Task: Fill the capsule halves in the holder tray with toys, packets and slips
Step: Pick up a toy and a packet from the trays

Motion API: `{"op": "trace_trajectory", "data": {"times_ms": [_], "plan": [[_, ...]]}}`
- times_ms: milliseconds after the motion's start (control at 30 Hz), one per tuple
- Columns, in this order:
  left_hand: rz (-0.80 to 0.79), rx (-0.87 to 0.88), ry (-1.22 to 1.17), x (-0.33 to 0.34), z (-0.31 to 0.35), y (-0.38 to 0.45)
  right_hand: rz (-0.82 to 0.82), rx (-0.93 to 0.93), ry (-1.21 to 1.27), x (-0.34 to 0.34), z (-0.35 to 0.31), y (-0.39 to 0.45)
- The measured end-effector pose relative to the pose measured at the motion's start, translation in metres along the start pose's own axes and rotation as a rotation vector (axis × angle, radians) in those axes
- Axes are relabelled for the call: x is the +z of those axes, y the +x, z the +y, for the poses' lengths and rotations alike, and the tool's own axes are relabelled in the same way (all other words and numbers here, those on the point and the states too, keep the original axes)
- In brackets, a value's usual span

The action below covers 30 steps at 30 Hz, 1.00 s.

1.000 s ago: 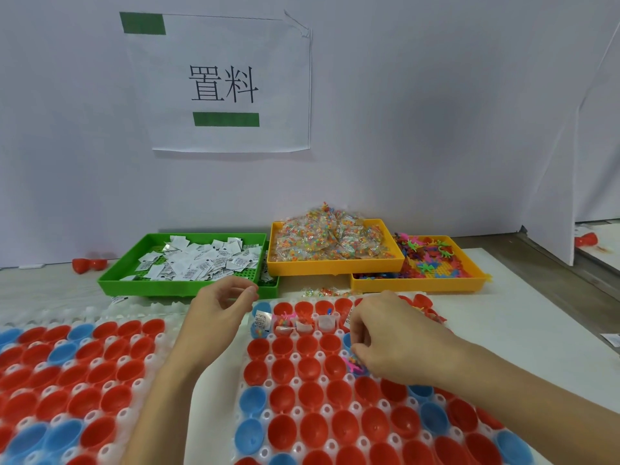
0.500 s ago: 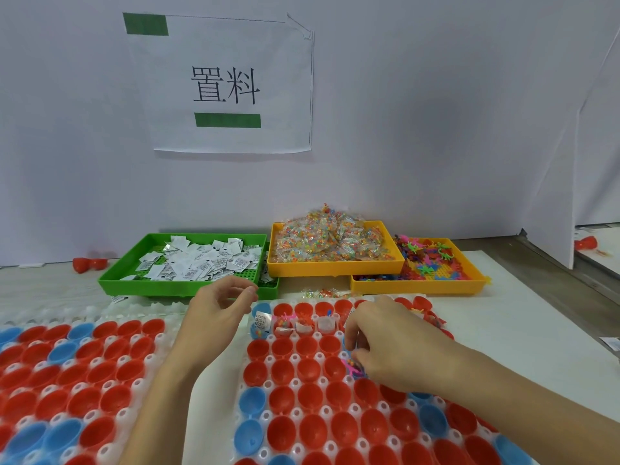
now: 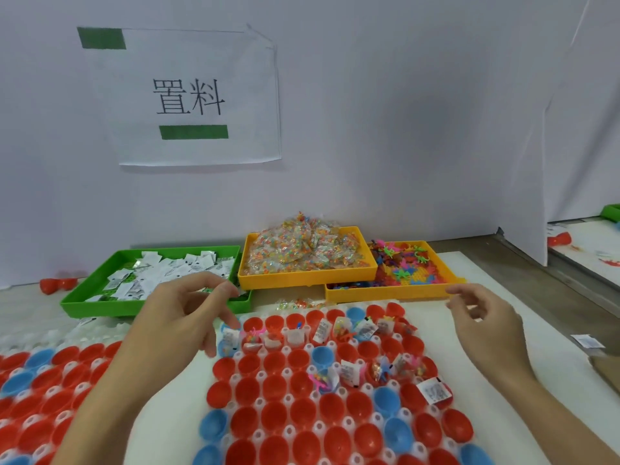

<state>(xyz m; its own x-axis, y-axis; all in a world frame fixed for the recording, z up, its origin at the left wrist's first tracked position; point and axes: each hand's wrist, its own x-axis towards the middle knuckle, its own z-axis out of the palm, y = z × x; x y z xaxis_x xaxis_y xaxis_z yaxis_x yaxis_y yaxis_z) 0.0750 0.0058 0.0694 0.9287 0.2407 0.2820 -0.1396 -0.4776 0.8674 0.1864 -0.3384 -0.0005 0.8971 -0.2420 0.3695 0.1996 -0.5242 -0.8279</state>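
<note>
Capsule halves (image 3: 303, 412) sit in the holder tray (image 3: 313, 396) at centre of the tabletop (image 3: 523, 330); the far two rows are partly loaded with slips, packets and toys, the near rows are bare.

Head view: right hand (image 3: 483, 325) was down on the second row a second ago and has lifted off to the right, fingers loosely curled, holding nothing visible. Likely one toy just dropped there. Left hand (image 3: 177, 317) barely moved and hovers by the green tray (image 3: 84, 302) of slips, fingers relaxed and apart, nothing held. Yellow trays with packets (image 3: 302, 250) and toys (image 3: 407, 266) are just behind. Next is probably a reload.
</note>
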Motion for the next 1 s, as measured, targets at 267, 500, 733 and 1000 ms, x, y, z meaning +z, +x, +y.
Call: {"op": "trace_trajectory", "data": {"times_ms": [267,500,733,1000], "plan": [[-0.419,0.228,0.389,0.094,0.068,0.031,0.173,0.06,0.156,0.024,0.039,0.026],[-0.464,0.409,0.6,0.216,0.063,0.117,0.2,0.012,0.212,0.027,0.044,0.03],[-0.537,0.381,0.813,0.286,0.041,0.167,0.207,0.011,0.235,0.03,0.049,0.033],[-0.583,0.312,0.851,0.306,0.031,0.176,0.176,-0.011,0.187,0.035,0.055,0.035]]}}
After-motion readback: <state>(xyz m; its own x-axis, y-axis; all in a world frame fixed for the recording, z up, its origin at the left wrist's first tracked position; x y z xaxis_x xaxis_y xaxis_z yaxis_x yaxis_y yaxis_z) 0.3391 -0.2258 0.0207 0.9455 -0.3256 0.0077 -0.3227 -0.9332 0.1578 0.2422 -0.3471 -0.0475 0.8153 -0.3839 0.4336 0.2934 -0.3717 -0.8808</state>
